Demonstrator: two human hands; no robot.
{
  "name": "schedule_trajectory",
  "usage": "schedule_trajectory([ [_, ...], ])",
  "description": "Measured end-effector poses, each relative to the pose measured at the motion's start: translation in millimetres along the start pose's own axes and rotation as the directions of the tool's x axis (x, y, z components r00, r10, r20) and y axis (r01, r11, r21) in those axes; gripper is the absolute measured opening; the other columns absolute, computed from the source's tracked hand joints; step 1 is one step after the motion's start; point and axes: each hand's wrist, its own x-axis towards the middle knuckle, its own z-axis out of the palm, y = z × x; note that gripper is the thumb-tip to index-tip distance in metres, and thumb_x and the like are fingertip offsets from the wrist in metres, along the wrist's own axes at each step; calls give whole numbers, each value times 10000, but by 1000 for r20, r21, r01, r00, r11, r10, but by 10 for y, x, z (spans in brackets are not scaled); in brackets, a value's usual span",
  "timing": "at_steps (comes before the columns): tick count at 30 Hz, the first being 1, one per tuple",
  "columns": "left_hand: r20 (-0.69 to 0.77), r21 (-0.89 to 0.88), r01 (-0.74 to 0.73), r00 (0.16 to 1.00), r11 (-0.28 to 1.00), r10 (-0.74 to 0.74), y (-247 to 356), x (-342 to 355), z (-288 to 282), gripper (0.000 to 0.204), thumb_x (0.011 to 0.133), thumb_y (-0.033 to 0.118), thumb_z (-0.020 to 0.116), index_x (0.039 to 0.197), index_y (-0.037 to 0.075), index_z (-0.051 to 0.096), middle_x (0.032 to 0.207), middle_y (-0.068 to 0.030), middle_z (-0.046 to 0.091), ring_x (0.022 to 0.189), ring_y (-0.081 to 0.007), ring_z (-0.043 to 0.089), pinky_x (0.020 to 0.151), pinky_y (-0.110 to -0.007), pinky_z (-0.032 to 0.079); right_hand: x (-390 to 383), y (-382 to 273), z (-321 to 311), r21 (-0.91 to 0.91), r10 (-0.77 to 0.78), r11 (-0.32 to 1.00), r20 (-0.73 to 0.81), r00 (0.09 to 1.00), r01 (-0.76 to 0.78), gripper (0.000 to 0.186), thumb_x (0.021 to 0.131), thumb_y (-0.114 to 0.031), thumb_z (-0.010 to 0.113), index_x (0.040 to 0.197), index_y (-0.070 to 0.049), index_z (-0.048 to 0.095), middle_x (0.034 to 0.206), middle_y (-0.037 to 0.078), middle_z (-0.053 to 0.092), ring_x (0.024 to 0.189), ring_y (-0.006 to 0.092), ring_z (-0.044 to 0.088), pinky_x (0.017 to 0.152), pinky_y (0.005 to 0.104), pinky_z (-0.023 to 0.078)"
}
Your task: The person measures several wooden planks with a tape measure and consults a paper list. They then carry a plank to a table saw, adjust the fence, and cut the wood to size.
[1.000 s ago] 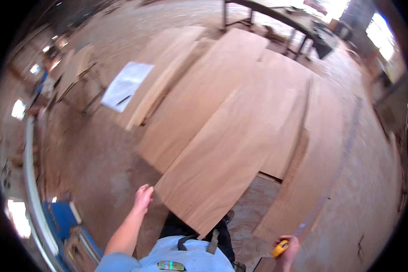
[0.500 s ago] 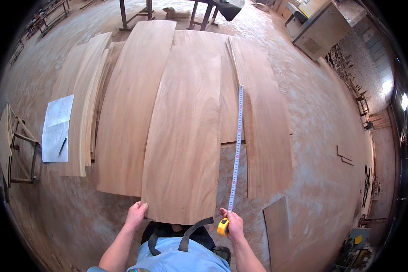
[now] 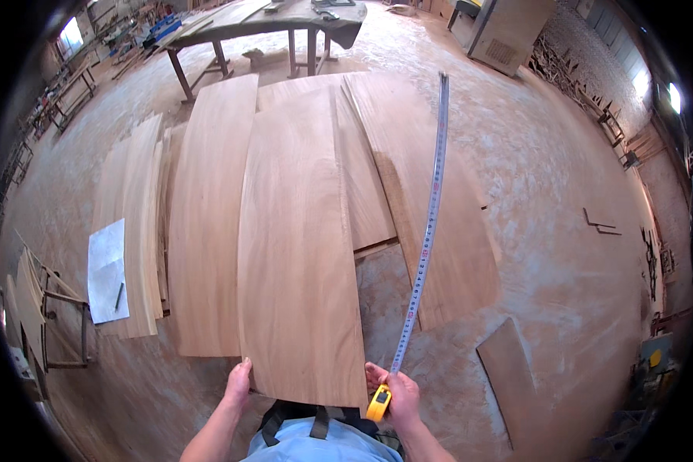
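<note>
My left hand grips the near left corner of a long pale wooden board that lies over other boards. My right hand, beside the near right corner, holds a yellow tape measure. Its long blade runs out forward and slightly rightward over the boards to the right of the middle one, its far end near their back edge. A stack of boards lies to the left, with a white paper sheet and a dark pen on it.
A workbench with legs stands at the back, a metal cabinet at back right. A frame holding leaning panels stands at left. A loose dark board lies on the floor at right; scrap wood lines the right wall.
The view has swung round and upward over the boards. The tape blade now reaches farther forward and leans right, away from the middle board. My left hand has come onto the board's corner.
</note>
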Motion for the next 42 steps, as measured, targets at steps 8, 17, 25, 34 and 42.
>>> schedule_trajectory([
  [8,111,-77,106,989,991,-97,99,-179,499,568,996,496,388,1362,72,481,1373,-84,524,1256,-237,487,1042,-428,377,-222,-490,216,-41,-77,995,301,951,93,260,994,-139,461,845,8,616,1273,285,555,1112,329,609,934,434,500],
  [17,171,-100,97,982,990,-79,18,-155,639,588,995,519,366,1387,90,454,1381,-69,516,1247,-233,496,1008,-439,408,-219,-698,357,-6,-9,1000,479,878,13,265,999,-197,483,855,-23,620,1321,289,515,1116,335,597,942,431,489],
  [25,168,-141,83,984,987,-59,-81,-79,656,578,994,515,367,1388,100,450,1377,-65,516,1240,-241,495,999,-453,411,-166,-765,315,3,-12,1000,500,866,13,277,993,-225,499,848,-26,626,1328,279,516,1137,334,588,948,422,481],
  [34,89,-119,146,987,982,-136,-43,-113,732,576,990,512,383,1387,100,451,1397,-72,496,1254,-254,473,1004,-473,398,-81,-804,134,-19,-48,998,409,911,61,273,990,-194,496,826,-23,631,1322,269,527,1143,317,592,928,403,492],
  [42,137,-31,-17,990,999,21,149,-381,521,383,989,280,462,1213,-19,548,1154,-122,631,1031,-241,615,910,-410,487,416,-569,-497,-150,-111,980,116,987,128,233,969,-99,502,815,21,630,1186,203,624,1070,201,626,842,283,524],
])
